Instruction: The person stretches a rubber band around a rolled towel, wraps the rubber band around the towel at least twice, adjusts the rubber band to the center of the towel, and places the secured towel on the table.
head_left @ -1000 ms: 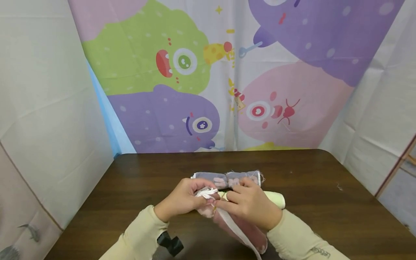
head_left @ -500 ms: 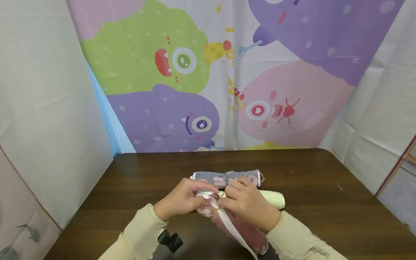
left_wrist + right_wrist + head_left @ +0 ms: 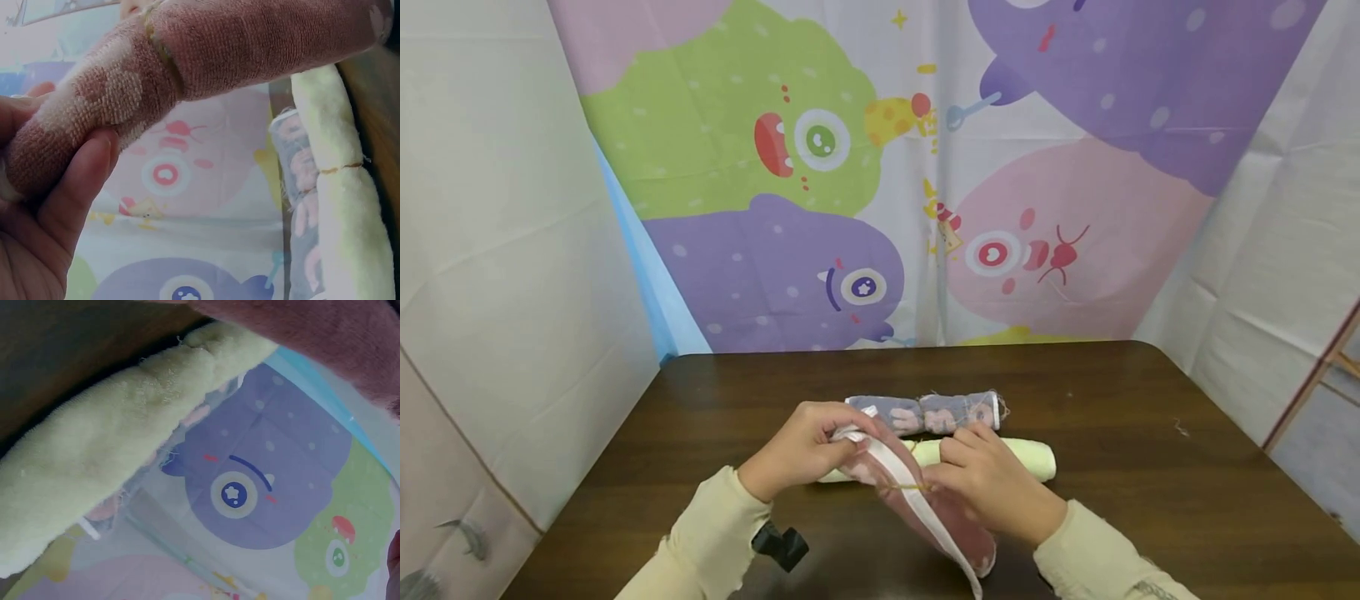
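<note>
A rolled pink towel (image 3: 951, 521) with a white edge strip is held tilted above the table, a thin yellowish rubber band (image 3: 164, 59) around its middle. My left hand (image 3: 801, 446) grips the upper end of the roll, thumb on one side and fingers on the other, as the left wrist view also shows. At the band, my right hand (image 3: 992, 487) has curled fingers and appears to pinch it by the towel's side; its fingertips are partly hidden. Behind the hands lies a pale yellow rolled towel (image 3: 1026, 458), also banded at its middle.
Farther back, a grey rolled towel (image 3: 887, 411) with pink figures and frayed threads lies on the dark wooden table (image 3: 760, 383). A cartoon-printed curtain (image 3: 820, 267) hangs behind the table's far edge. Black gear (image 3: 781, 546) sits at my left wrist.
My left hand has moved slightly left and up with the towel's end, which now shows more. The right hand has shifted slightly right, and more of the yellow roll is uncovered.
</note>
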`<state>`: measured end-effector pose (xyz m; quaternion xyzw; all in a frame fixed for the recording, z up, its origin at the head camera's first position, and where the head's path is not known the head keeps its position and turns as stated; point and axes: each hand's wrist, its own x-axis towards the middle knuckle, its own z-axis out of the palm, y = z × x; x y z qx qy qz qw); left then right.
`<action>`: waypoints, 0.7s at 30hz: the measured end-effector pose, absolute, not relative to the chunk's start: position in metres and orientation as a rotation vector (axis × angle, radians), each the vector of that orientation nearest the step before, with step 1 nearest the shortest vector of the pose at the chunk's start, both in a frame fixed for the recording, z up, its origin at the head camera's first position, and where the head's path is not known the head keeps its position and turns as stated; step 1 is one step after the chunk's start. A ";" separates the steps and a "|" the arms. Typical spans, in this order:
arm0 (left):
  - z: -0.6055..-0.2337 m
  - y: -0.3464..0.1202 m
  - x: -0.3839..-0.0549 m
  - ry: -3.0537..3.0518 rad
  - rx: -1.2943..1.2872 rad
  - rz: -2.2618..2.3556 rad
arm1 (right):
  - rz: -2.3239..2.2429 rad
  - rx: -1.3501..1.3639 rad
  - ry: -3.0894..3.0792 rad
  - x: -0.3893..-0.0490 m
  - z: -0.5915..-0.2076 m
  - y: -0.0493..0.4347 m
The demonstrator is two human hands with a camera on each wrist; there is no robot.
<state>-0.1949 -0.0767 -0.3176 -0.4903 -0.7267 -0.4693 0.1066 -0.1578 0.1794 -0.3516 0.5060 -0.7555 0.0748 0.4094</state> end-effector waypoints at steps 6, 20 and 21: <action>-0.314 -0.078 -0.194 -2.213 -1.308 -1.486 | 0.290 1.220 -1.926 -0.158 -0.360 0.180; -0.307 -0.062 -0.180 -2.408 -0.574 -1.902 | 0.770 0.543 -2.547 -0.132 -0.383 0.138; -0.308 -0.063 -0.180 -2.412 -0.645 -1.839 | 0.812 0.515 -2.526 -0.132 -0.382 0.137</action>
